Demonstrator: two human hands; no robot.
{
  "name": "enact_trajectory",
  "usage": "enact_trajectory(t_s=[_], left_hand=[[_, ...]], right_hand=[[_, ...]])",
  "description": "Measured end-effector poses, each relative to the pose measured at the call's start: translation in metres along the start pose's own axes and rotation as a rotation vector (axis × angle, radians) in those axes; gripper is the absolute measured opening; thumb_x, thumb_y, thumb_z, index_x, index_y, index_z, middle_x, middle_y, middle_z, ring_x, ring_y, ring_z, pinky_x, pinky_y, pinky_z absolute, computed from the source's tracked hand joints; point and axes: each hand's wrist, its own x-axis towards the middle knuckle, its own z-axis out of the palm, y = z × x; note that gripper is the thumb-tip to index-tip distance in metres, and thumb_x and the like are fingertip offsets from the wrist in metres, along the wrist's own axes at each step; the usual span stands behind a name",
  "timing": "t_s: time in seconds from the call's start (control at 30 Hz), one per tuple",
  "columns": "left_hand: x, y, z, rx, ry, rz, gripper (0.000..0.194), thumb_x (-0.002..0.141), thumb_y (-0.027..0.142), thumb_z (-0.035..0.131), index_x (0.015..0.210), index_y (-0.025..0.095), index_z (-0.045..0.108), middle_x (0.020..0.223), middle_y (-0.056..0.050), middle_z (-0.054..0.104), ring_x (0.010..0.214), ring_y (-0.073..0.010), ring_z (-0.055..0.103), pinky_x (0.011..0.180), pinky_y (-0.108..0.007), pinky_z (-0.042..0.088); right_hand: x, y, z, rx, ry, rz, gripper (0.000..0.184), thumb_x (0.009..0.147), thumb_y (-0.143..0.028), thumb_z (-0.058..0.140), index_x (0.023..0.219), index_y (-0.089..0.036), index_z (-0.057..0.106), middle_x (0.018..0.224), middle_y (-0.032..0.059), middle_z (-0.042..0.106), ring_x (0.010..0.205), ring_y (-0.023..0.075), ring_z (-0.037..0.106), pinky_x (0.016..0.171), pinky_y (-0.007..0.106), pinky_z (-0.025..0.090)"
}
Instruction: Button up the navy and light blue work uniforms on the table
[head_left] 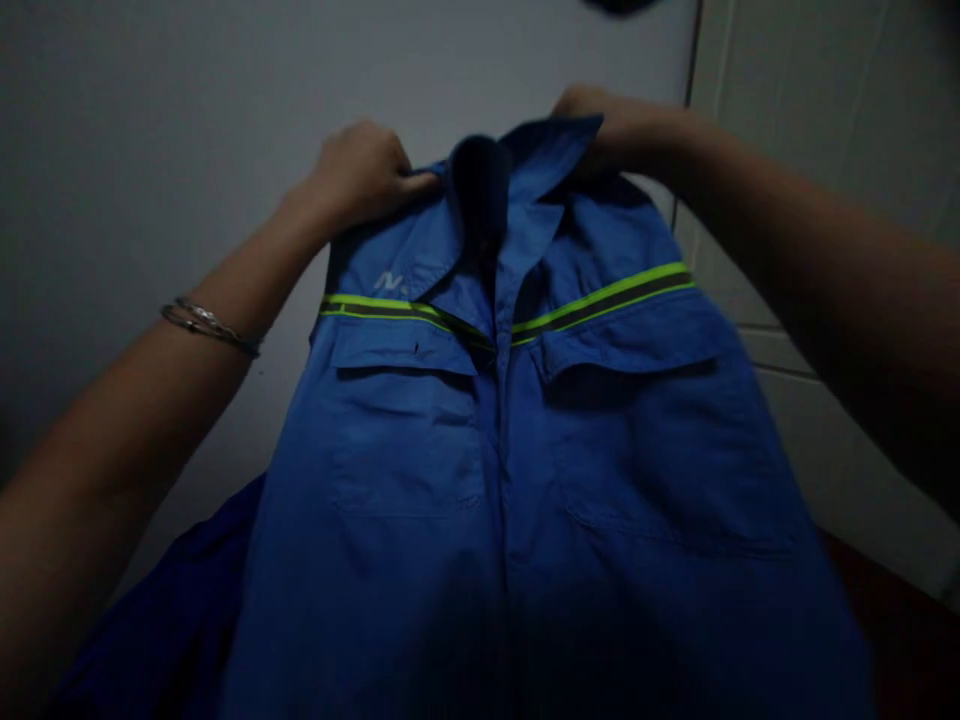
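Observation:
A blue work jacket (405, 430) hangs upright in front of me, its front facing my way. It has a collar, two flapped chest pockets and a yellow-green and grey stripe across the chest. My left hand (367, 170) is closed on the shoulder at the left of the collar, the thumb over the cloth. At the other shoulder my right hand (592, 115) grips the jacket, its fingers partly hidden behind the raised collar. The lower front lies in shadow. White lettering shows in part above the left stripe.
Behind the jacket stands a pale wall (187, 130). A light panelled door (787, 110) is at the right. Dark blue cloth (180, 590) lies at the lower left, and a dark red surface (892, 610) shows at the lower right.

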Motion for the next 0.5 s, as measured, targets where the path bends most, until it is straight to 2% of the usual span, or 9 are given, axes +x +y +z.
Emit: enact_trajectory(t_s=[0.03,0.07,0.1,0.13,0.2,0.27,0.37,0.5], left_hand=[[-0.001,-0.003,0.018,-0.040,-0.044,-0.026,0.052,0.073,0.056,0.049,0.056,0.008,0.059,0.055,-0.008,0.051,0.085,-0.0298,0.056,0.080,-0.040,0.035],[-0.004,-0.006,0.037,-0.087,-0.087,-0.044,0.049,0.071,0.055,0.053,0.053,0.010,0.058,0.054,-0.008,0.052,0.086,-0.0300,0.056,0.081,-0.038,0.035],[-0.009,-0.008,0.058,-0.138,-0.128,-0.062,0.046,0.067,0.055,0.057,0.050,0.012,0.057,0.054,-0.009,0.053,0.088,-0.0304,0.056,0.081,-0.036,0.035],[-0.015,-0.009,0.078,-0.200,-0.161,-0.079,0.043,0.063,0.054,0.061,0.049,0.013,0.057,0.054,-0.009,0.054,0.089,-0.0302,0.056,0.081,-0.034,0.035],[-0.030,-0.007,0.115,-0.242,-0.235,-0.074,0.044,0.062,0.057,0.060,0.049,0.015,0.059,0.055,-0.010,0.057,0.089,-0.0296,0.057,0.079,-0.031,0.037],[-0.047,-0.004,0.140,-0.184,-0.366,-0.083,0.049,0.066,0.062,0.052,0.053,0.015,0.062,0.061,-0.012,0.061,0.088,-0.0288,0.058,0.077,-0.031,0.038],[-0.070,0.001,0.153,-0.039,-0.627,-0.069,0.062,0.071,0.068,0.039,0.070,0.012,0.067,0.075,-0.014,0.065,0.087,-0.0269,0.059,0.076,-0.030,0.040],[-0.097,0.003,0.156,0.105,-0.831,-0.053,0.071,0.077,0.067,0.025,0.088,0.011,0.067,0.090,-0.017,0.064,0.091,-0.0264,0.059,0.076,-0.030,0.041]], right_hand=[[-0.002,0.007,0.010,-0.218,0.024,-0.083,0.022,0.067,-0.011,0.062,0.049,-0.006,0.049,0.061,-0.0035,0.056,0.082,0.0147,0.052,0.076,0.020,0.037],[-0.004,0.015,0.022,-0.354,-0.004,-0.118,0.023,0.068,-0.012,0.060,0.048,-0.005,0.051,0.059,0.0023,0.059,0.076,0.0150,0.053,0.072,0.021,0.038],[-0.005,0.026,0.035,-0.410,-0.053,-0.152,0.020,0.068,-0.013,0.060,0.051,-0.003,0.056,0.061,0.0105,0.062,0.072,0.0156,0.054,0.068,0.022,0.039],[-0.006,0.039,0.048,-0.438,-0.081,-0.144,0.015,0.068,-0.015,0.060,0.060,-0.002,0.062,0.065,0.0127,0.064,0.071,0.0171,0.056,0.067,0.024,0.041],[-0.009,0.066,0.075,-0.439,-0.149,-0.119,0.015,0.066,-0.017,0.061,0.075,-0.008,0.068,0.072,0.0101,0.067,0.074,0.0196,0.059,0.071,0.026,0.043],[-0.013,0.093,0.099,-0.440,-0.203,-0.087,0.022,0.067,-0.021,0.060,0.084,-0.013,0.069,0.078,0.0091,0.068,0.078,0.0212,0.060,0.073,0.027,0.043],[-0.020,0.118,0.129,-0.495,-0.291,-0.018,0.029,0.072,-0.028,0.056,0.096,-0.016,0.067,0.093,0.0104,0.067,0.087,0.0216,0.060,0.076,0.027,0.043],[-0.034,0.127,0.164,-0.549,-0.334,0.034,0.031,0.079,-0.037,0.049,0.103,-0.023,0.064,0.105,0.0090,0.063,0.096,0.0230,0.057,0.080,0.031,0.042]])
